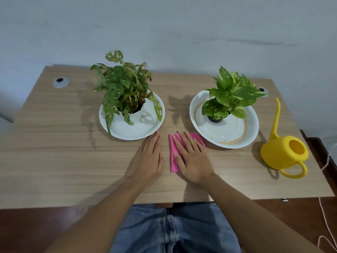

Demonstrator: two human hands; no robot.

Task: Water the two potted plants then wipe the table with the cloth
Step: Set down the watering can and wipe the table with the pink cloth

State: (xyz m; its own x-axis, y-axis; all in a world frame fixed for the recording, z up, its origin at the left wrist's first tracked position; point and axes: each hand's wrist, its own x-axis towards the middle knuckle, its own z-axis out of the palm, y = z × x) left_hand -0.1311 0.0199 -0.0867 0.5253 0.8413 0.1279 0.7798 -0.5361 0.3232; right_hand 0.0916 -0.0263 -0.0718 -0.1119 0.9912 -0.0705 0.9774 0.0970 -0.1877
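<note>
Two potted plants stand in white bowls on the wooden table (54, 161). The left plant (122, 86) has holed dark leaves and sits in the left bowl (131, 132). The right plant (231, 94) has bright variegated leaves and sits in the right bowl (251, 128). Between the bowls lies a folded pink cloth (172, 161). My right hand (191, 157) lies flat on the cloth, fingers spread, pressing it to the table. My left hand (147, 159) rests flat on the bare wood just left of the cloth. A yellow watering can (284, 152) stands at the right, untouched.
A wall runs right behind the table. Round cable grommets sit at the back left (61, 82) and back right (262, 90). A thin white cord (326, 216) hangs off the table's right side. My lap in jeans is below the front edge.
</note>
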